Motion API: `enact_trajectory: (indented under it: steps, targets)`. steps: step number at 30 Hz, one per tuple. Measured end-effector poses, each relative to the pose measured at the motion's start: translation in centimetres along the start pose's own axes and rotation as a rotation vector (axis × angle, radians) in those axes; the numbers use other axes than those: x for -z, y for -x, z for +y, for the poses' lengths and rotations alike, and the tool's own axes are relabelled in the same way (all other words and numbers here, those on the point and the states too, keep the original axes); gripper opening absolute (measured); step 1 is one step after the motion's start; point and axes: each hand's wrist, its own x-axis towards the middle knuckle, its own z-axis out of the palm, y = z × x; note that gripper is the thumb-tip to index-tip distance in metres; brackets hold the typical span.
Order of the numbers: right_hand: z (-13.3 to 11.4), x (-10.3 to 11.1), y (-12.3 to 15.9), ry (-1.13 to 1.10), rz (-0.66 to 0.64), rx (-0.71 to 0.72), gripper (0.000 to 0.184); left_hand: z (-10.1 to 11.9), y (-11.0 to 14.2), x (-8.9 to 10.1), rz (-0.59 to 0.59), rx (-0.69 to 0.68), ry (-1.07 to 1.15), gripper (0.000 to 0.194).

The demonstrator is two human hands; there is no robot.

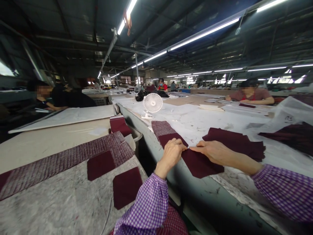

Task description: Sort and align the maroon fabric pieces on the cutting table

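Smooth maroon cloth piece (pixel 202 164), corners clipped, lies right at the fingertips by the table (pixel 193 127) edge. Left hand (pixel 172 152)'s curled, right hand (pixel 214 150)'s got its index out; can't really tell if either's pinching it. Ribbed strip (pixel 61 160) off left.

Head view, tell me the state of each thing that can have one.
Handled cloth, spread mostly flat
Left hand, fingers curled, on the handled cloth
Right hand, index finger extended to the handled cloth
Fan, upright; spinning unclear
Lights, on
Plastic, wrinkled
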Motion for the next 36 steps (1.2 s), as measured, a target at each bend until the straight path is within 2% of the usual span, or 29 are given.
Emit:
enact_trajectory:
  steps: [3, 9, 13, 17, 20, 24, 27, 29, 31, 34, 36]
  targets:
    - [-0.7, 1.2, -0.8, 0.11, -0.104, 0.029, 0.063, -0.3, 0.0, 0.0, 0.02, 0.009, 0.042, 0.021]
    - [-1.6, 3.7, -1.7, 0.163, -0.241, 0.07, 0.065, -1.5, 0.5, 0.6, 0.056, 0.042, 0.202, 0.017]
    - [-1.3, 3.5, -1.8, 0.139, -0.238, 0.1, 0.065, -2.2, 0.8, 0.9, 0.099, 0.08, 0.381, 0.016]
    - [-0.7, 3.1, -2.0, 0.169, -0.249, 0.145, 0.071, -2.1, 0.9, 0.6, 0.104, 0.108, 0.344, 0.012]
    - [-0.8, 3.5, -2.3, 0.205, -0.276, 0.178, 0.076, -2.0, 0.9, 0.4, 0.103, 0.077, 0.321, 0.017]
    - [-1.7, 4.3, -2.7, 0.235, -0.26, 0.237, 0.079, -2.5, 1.0, 0.4, 0.097, 0.054, 0.41, 0.017]
    - [-2.2, 3.9, -2.8, 0.239, -0.228, 0.264, 0.08, -2.9, 1.3, 0.7, 0.124, 0.11, 0.48, 0.017]
    - [-2.2, 3.0, -2.7, 0.252, -0.189, 0.227, 0.077, -2.8, 1.5, 0.9, 0.146, 0.131, 0.422, 0.013]
    - [-1.8, 1.8, -2.6, 0.218, -0.129, 0.114, 0.065, -2.6, 1.6, 1.1, 0.127, 0.106, 0.308, 0.012]
    - [-0.8, 0.8, -2.5, -0.056, -0.07, -0.07, 0.046, -2.4, 1.7, 1.3, 0.051, 0.048, 0.183, 0.023]
    - [0.4, 0.9, -2.4, -0.286, -0.124, -0.125, 0.036, -2.5, 1.8, 1.4, 0.027, 0.025, 0.135, 0.025]
